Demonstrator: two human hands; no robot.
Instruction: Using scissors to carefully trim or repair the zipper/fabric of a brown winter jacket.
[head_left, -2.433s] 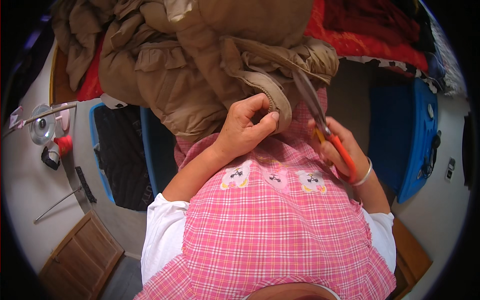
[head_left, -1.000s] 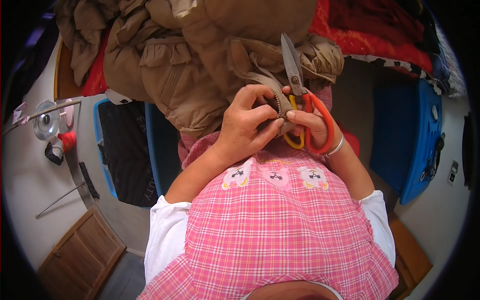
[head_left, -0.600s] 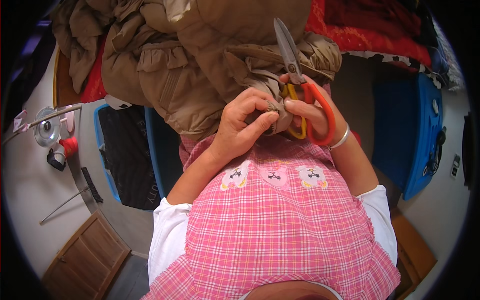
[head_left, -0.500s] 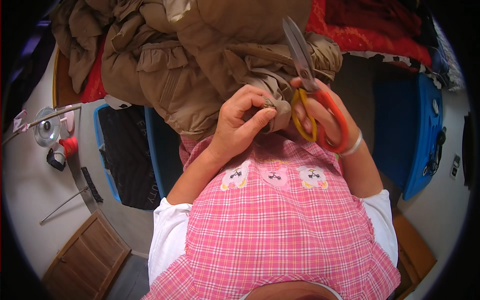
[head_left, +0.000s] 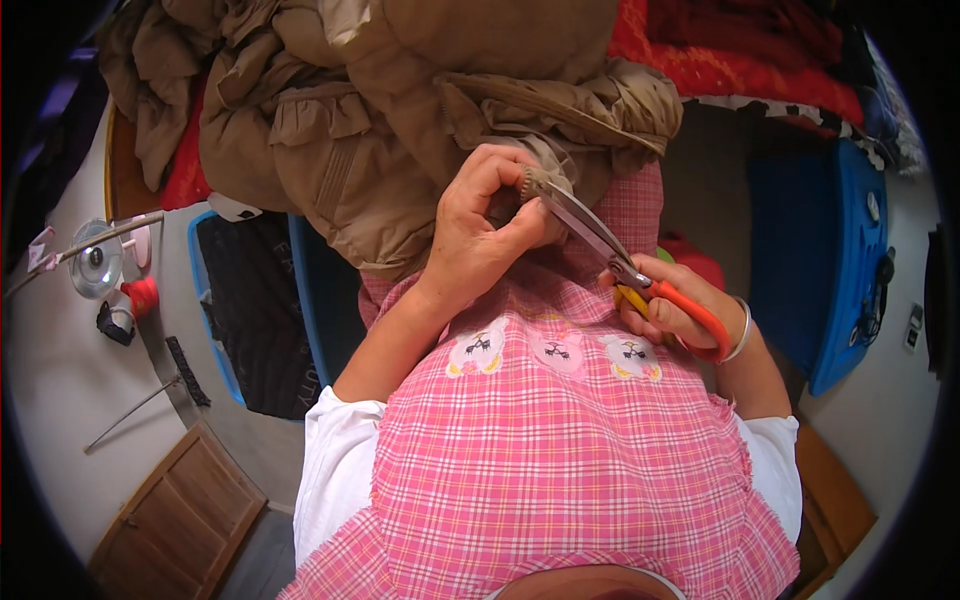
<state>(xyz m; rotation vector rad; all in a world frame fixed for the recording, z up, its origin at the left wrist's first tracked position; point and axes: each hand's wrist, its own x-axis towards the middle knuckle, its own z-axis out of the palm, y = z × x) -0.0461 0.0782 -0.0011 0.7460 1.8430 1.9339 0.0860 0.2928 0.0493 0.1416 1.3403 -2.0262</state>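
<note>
A bulky brown padded jacket (head_left: 310, 165) spreads from the far side down to my lap. My left hand (head_left: 480, 220) is closed, pinching a bunched edge of the jacket where a strip of zipper teeth (head_left: 527, 183) shows. In my right hand (head_left: 690, 305) is a pair of scissors (head_left: 592, 228) with one orange and one yellow handle. Their blades point up and left, tips against the edge beside my left fingertips. The blades look nearly closed; whether fabric lies between them cannot be made out. My right fingers partly hide the yellow handle.
A pink plaid apron (head_left: 560, 450) covers my lap. On the left stands a blue-rimmed bin (head_left: 215, 330) with dark cloth in it. A blue table (head_left: 815, 260) is at the right. Red bedding (head_left: 740, 70) lies at the far right, and a fan (head_left: 97, 258) is at the far left.
My right hand has moved down and right, and the scissors have swung from pointing upward to pointing left, with their tips now at the pinched edge. My left hand still holds the jacket.
</note>
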